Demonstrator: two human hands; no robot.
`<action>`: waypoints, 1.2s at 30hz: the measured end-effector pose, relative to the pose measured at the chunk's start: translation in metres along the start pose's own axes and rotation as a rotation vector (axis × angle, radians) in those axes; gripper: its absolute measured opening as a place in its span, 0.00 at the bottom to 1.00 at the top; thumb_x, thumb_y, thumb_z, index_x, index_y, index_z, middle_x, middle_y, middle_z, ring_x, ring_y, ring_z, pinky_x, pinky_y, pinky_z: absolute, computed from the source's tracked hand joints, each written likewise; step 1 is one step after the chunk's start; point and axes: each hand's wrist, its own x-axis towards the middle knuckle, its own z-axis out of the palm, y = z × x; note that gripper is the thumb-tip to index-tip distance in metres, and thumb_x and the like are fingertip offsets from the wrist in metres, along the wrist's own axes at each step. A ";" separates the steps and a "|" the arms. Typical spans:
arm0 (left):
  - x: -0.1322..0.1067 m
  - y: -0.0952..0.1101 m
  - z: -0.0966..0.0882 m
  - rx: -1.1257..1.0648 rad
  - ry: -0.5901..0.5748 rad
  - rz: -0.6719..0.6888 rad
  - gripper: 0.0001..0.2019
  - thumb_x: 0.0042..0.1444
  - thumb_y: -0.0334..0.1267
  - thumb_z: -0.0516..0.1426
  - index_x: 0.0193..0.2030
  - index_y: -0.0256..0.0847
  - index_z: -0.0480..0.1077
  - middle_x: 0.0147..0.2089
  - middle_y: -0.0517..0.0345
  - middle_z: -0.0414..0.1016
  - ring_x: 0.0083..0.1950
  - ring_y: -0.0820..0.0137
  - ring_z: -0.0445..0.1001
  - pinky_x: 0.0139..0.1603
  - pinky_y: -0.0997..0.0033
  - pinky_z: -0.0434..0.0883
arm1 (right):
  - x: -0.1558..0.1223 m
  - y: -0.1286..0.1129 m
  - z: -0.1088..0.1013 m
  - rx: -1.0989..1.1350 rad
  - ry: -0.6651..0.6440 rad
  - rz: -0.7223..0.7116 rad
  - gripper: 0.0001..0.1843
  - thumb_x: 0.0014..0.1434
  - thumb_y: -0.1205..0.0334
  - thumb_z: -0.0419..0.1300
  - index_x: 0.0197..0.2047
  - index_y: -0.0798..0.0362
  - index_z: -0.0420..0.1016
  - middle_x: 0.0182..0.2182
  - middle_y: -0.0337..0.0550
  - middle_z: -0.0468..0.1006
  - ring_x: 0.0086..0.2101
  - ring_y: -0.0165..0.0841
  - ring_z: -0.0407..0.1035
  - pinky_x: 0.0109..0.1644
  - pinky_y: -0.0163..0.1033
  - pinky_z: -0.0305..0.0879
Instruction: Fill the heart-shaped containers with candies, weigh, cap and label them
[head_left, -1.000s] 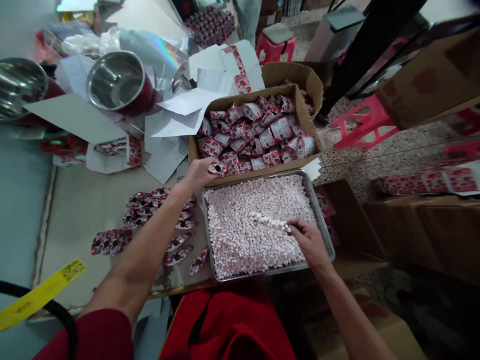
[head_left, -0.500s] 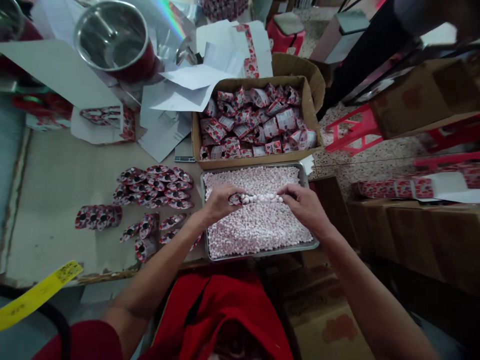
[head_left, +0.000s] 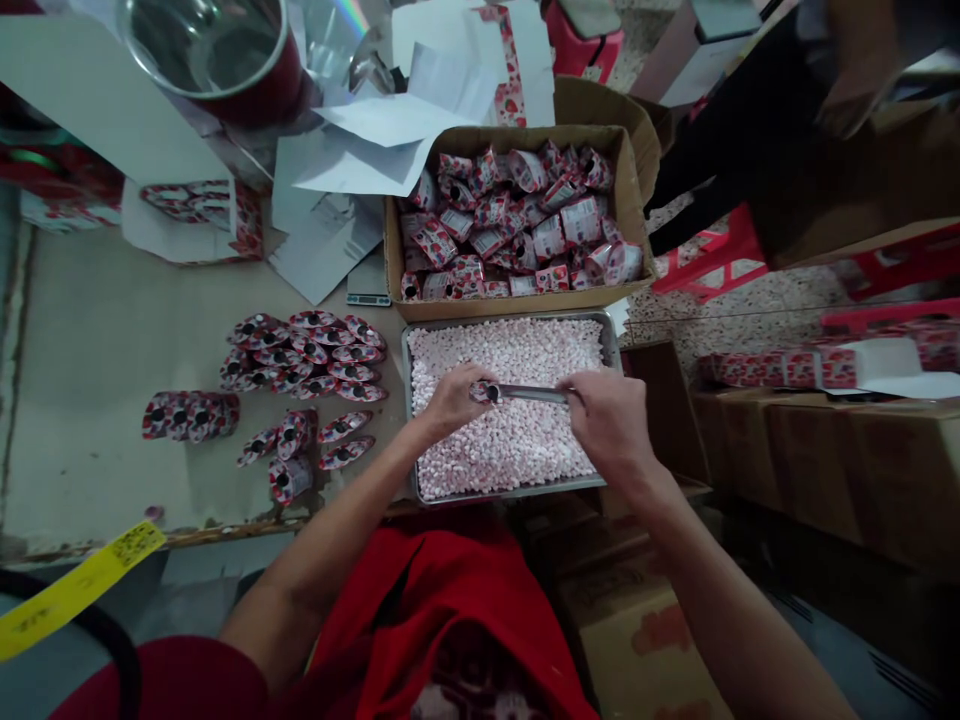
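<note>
A metal tray (head_left: 609,345) full of small pink-white candies (head_left: 517,450) lies in front of me. Over it my left hand (head_left: 452,400) is closed on a small red-and-white wrapper tube (head_left: 482,391). My right hand (head_left: 611,420) grips a narrow metal scoop (head_left: 529,394) whose tip meets the mouth of the wrapper tube. Behind the tray stands a cardboard box (head_left: 622,190) heaped with red-and-white packets (head_left: 517,225). Left of the tray, several flattened wrapper tubes (head_left: 300,355) lie in rows on the table.
A steel pot (head_left: 214,50) and loose white sheets (head_left: 375,130) crowd the table's back. A yellow tag (head_left: 79,590) lies at the near left. Red plastic stools (head_left: 705,265) and brown cartons (head_left: 840,470) stand on the floor to the right.
My left hand brought a wrapper tube from the box to above the tray. The scoop's row of candies is gone; the scoop now looks bare at the tube's mouth.
</note>
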 end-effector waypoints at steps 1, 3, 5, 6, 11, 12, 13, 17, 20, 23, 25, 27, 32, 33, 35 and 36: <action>-0.002 -0.001 0.000 -0.059 0.027 -0.075 0.15 0.47 0.29 0.69 0.44 0.40 0.79 0.42 0.55 0.82 0.45 0.64 0.80 0.48 0.67 0.74 | -0.006 0.015 0.009 0.016 0.033 0.052 0.15 0.66 0.66 0.56 0.43 0.52 0.86 0.38 0.50 0.85 0.40 0.41 0.71 0.46 0.45 0.52; -0.006 -0.002 0.000 -0.209 0.092 -0.233 0.18 0.46 0.34 0.71 0.46 0.39 0.77 0.42 0.56 0.82 0.41 0.66 0.79 0.44 0.70 0.73 | -0.015 0.046 0.038 0.084 0.068 0.235 0.15 0.65 0.64 0.55 0.41 0.53 0.86 0.37 0.51 0.85 0.40 0.42 0.70 0.47 0.46 0.52; -0.012 -0.002 0.001 -0.346 0.107 -0.318 0.22 0.45 0.40 0.73 0.46 0.39 0.76 0.42 0.56 0.82 0.40 0.68 0.79 0.43 0.71 0.73 | -0.016 0.068 0.080 0.298 0.040 0.431 0.14 0.60 0.61 0.57 0.36 0.53 0.84 0.36 0.52 0.84 0.40 0.44 0.70 0.48 0.46 0.55; -0.015 -0.001 0.001 -0.383 0.079 -0.322 0.23 0.44 0.41 0.73 0.46 0.39 0.75 0.42 0.56 0.81 0.41 0.67 0.79 0.44 0.71 0.73 | -0.013 0.073 0.103 0.442 0.011 0.491 0.12 0.58 0.60 0.58 0.34 0.53 0.83 0.36 0.51 0.84 0.41 0.44 0.70 0.49 0.47 0.57; -0.023 0.009 -0.003 -0.127 0.076 -0.205 0.14 0.52 0.35 0.68 0.45 0.40 0.75 0.43 0.56 0.80 0.43 0.66 0.77 0.47 0.67 0.73 | 0.000 0.060 0.175 0.767 -0.107 0.493 0.13 0.52 0.52 0.59 0.33 0.49 0.81 0.32 0.45 0.84 0.37 0.41 0.73 0.45 0.44 0.65; -0.022 0.011 -0.006 -0.015 0.094 -0.165 0.13 0.52 0.32 0.66 0.45 0.41 0.74 0.43 0.55 0.80 0.44 0.65 0.76 0.49 0.66 0.72 | -0.002 0.060 0.173 0.816 -0.117 0.489 0.15 0.52 0.50 0.60 0.34 0.50 0.81 0.32 0.45 0.84 0.36 0.40 0.73 0.45 0.43 0.66; -0.020 0.013 -0.008 0.089 0.096 -0.126 0.13 0.52 0.29 0.65 0.44 0.41 0.74 0.44 0.55 0.79 0.46 0.64 0.76 0.51 0.64 0.72 | -0.005 0.062 0.168 0.860 -0.127 0.481 0.16 0.51 0.48 0.60 0.35 0.51 0.82 0.32 0.45 0.84 0.35 0.39 0.73 0.44 0.43 0.67; -0.011 0.015 -0.005 0.276 0.042 -0.080 0.13 0.50 0.25 0.64 0.42 0.41 0.74 0.43 0.54 0.79 0.47 0.61 0.76 0.51 0.62 0.71 | -0.015 0.073 0.120 1.009 -0.167 0.423 0.20 0.51 0.44 0.65 0.38 0.53 0.83 0.33 0.43 0.84 0.35 0.37 0.73 0.45 0.42 0.68; -0.005 0.017 0.006 0.284 0.015 -0.069 0.15 0.48 0.22 0.62 0.42 0.40 0.74 0.42 0.53 0.80 0.46 0.61 0.77 0.50 0.63 0.72 | -0.010 0.066 0.084 1.058 -0.185 0.320 0.16 0.53 0.48 0.67 0.37 0.52 0.84 0.33 0.42 0.83 0.36 0.36 0.73 0.45 0.42 0.67; -0.004 0.020 0.016 0.285 -0.003 -0.037 0.17 0.47 0.20 0.60 0.43 0.40 0.75 0.43 0.53 0.81 0.47 0.61 0.78 0.50 0.62 0.72 | 0.004 0.048 0.056 0.894 -0.168 0.201 0.12 0.58 0.53 0.64 0.36 0.51 0.84 0.32 0.42 0.84 0.35 0.37 0.73 0.44 0.41 0.65; -0.004 0.021 0.019 0.297 -0.008 -0.023 0.18 0.46 0.19 0.61 0.43 0.40 0.76 0.43 0.53 0.81 0.47 0.60 0.78 0.51 0.62 0.73 | 0.012 0.034 0.039 0.675 -0.131 0.104 0.10 0.61 0.58 0.60 0.37 0.51 0.84 0.34 0.44 0.85 0.37 0.38 0.74 0.45 0.42 0.63; -0.005 0.021 0.021 0.308 -0.005 -0.021 0.19 0.45 0.19 0.61 0.43 0.40 0.76 0.42 0.53 0.81 0.47 0.60 0.78 0.51 0.62 0.72 | 0.016 0.018 0.023 0.419 -0.089 0.004 0.11 0.62 0.63 0.58 0.37 0.51 0.84 0.35 0.46 0.85 0.38 0.40 0.74 0.47 0.44 0.60; -0.009 0.016 0.023 0.300 0.026 -0.040 0.16 0.48 0.21 0.60 0.43 0.40 0.76 0.42 0.52 0.81 0.48 0.59 0.78 0.52 0.61 0.72 | 0.010 -0.024 -0.007 -0.027 -0.043 -0.143 0.12 0.63 0.68 0.57 0.39 0.53 0.84 0.33 0.50 0.84 0.38 0.41 0.70 0.46 0.47 0.51; -0.010 0.015 0.024 0.294 0.033 -0.050 0.16 0.48 0.21 0.60 0.42 0.40 0.75 0.43 0.52 0.81 0.48 0.59 0.78 0.52 0.61 0.72 | 0.008 -0.032 -0.010 -0.063 -0.039 -0.166 0.13 0.64 0.69 0.56 0.39 0.53 0.83 0.33 0.50 0.84 0.38 0.41 0.69 0.46 0.47 0.50; -0.013 0.011 0.026 0.266 0.057 -0.076 0.16 0.47 0.21 0.60 0.42 0.41 0.75 0.44 0.52 0.81 0.49 0.59 0.77 0.53 0.60 0.71 | 0.007 -0.039 -0.015 -0.091 -0.031 -0.188 0.13 0.65 0.68 0.55 0.39 0.54 0.83 0.34 0.50 0.84 0.38 0.42 0.69 0.47 0.47 0.50; -0.015 0.010 0.026 0.243 0.079 -0.090 0.16 0.48 0.21 0.61 0.42 0.41 0.75 0.44 0.53 0.81 0.49 0.59 0.77 0.54 0.60 0.71 | 0.007 -0.038 -0.016 -0.083 -0.028 -0.185 0.14 0.65 0.68 0.55 0.40 0.53 0.83 0.34 0.49 0.84 0.38 0.41 0.70 0.47 0.47 0.51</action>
